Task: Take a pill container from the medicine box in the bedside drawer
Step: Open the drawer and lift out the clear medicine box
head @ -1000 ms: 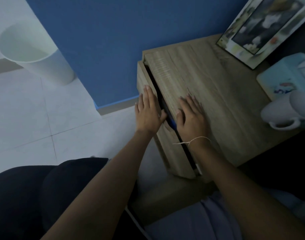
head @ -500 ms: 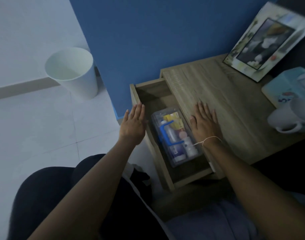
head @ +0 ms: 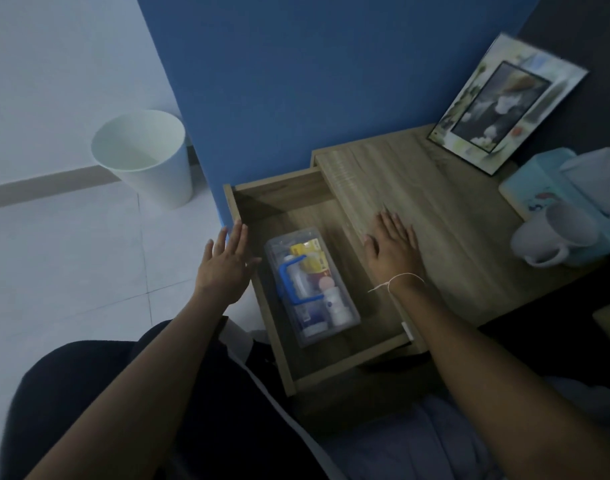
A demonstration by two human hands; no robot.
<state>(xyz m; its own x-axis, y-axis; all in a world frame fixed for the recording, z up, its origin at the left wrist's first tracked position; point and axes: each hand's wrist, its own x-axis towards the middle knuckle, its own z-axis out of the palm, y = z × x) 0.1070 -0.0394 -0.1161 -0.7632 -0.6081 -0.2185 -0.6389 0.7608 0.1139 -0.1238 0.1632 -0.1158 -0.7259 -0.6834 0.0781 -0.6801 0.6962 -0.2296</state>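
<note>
The bedside drawer (head: 298, 202) stands pulled out to the left of the wooden bedside table (head: 445, 216). Inside lies a clear plastic medicine box (head: 345, 322) with a blue handle (head: 289, 278) on its closed lid; bottles and yellow packs show through it. My left hand (head: 223, 268) hovers flat over the drawer's front edge, fingers apart, holding nothing. My right hand (head: 393, 251) rests flat on the tabletop just right of the drawer opening, with a white string around the wrist. Neither hand touches the box.
A white waste bin (head: 147, 157) stands on the tiled floor at the left by the blue wall. On the tabletop are a framed picture (head: 504, 102), a light blue tissue box (head: 553, 188) and a white mug (head: 553, 237). My dark-clothed knees are below.
The drawer went from nearly shut to pulled well out, uncovering the medicine box. My left hand moved left with the drawer front; my right hand stayed flat on the tabletop.
</note>
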